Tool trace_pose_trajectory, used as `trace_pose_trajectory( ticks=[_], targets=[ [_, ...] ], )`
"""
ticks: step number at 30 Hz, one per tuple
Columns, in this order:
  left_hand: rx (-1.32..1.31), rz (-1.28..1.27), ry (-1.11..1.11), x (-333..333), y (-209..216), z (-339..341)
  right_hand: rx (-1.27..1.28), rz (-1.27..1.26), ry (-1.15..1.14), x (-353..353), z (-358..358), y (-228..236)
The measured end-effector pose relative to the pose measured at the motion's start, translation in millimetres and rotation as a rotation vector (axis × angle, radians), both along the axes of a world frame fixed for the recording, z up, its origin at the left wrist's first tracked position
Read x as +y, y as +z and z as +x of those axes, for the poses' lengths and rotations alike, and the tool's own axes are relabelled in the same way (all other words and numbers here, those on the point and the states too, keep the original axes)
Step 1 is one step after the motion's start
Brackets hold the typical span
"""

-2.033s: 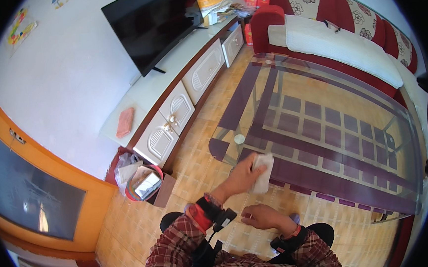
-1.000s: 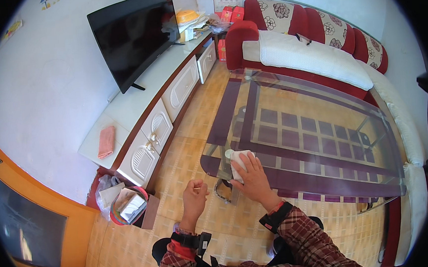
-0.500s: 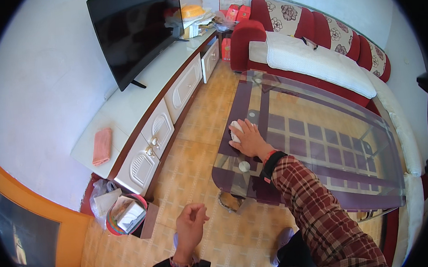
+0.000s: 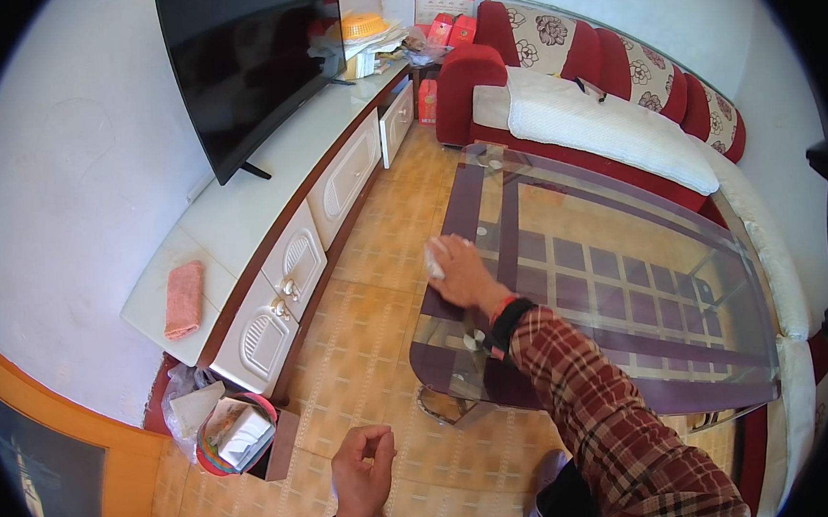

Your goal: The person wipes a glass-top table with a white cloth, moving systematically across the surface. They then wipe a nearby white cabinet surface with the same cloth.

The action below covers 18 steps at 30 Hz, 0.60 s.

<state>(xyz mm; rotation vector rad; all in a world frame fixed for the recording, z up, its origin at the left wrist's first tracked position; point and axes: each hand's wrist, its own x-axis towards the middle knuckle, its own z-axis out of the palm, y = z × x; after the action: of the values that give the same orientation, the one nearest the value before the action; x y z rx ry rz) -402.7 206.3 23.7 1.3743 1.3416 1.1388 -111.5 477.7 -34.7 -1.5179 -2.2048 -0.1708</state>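
My right hand (image 4: 463,276) is closed around a crumpled white tissue or cloth (image 4: 433,259), much of it hidden by the fingers. It is at the left edge of the glass coffee table (image 4: 615,254), a clear top with purple bands and a patterned lower shelf. Over the tiled floor, well left of the table, my left hand (image 4: 364,473) hangs with its fingers curled in and nothing visible in them.
On the left, a long white cabinet (image 4: 341,172) carries a television (image 4: 257,68) and a folded pink towel (image 4: 184,300). Below its near end stands a bin (image 4: 219,469) with papers and boxes inside. A red sofa (image 4: 473,72) with a white cover lies beyond the table.
My right hand has slid left with the white wad, from the tabletop to its left edge. My left hand has dropped slightly lower, and the view has shifted a little.
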Motion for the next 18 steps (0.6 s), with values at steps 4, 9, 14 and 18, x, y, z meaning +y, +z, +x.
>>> trace_pose_trajectory(
  ticks=[4,9,14,18],
  targets=[
    [0.017,0.016,-0.017,-0.7,0.5,6.9,-0.016,-0.026,0.145,-73.4,-37.3,11.5],
    [0.018,-0.046,-0.054,-1.6,-17.2,19.1,0.009,-0.085,0.299,-165.1,-50.2,28.0],
    [-0.044,0.000,-0.101,7.4,-28.3,26.9,-0.043,0.016,0.267,-173.8,17.2,45.1],
    [-0.041,-0.032,-0.117,6.3,-26.2,28.1,0.009,0.019,-0.064,-202.2,150.6,29.4]
  ],
)
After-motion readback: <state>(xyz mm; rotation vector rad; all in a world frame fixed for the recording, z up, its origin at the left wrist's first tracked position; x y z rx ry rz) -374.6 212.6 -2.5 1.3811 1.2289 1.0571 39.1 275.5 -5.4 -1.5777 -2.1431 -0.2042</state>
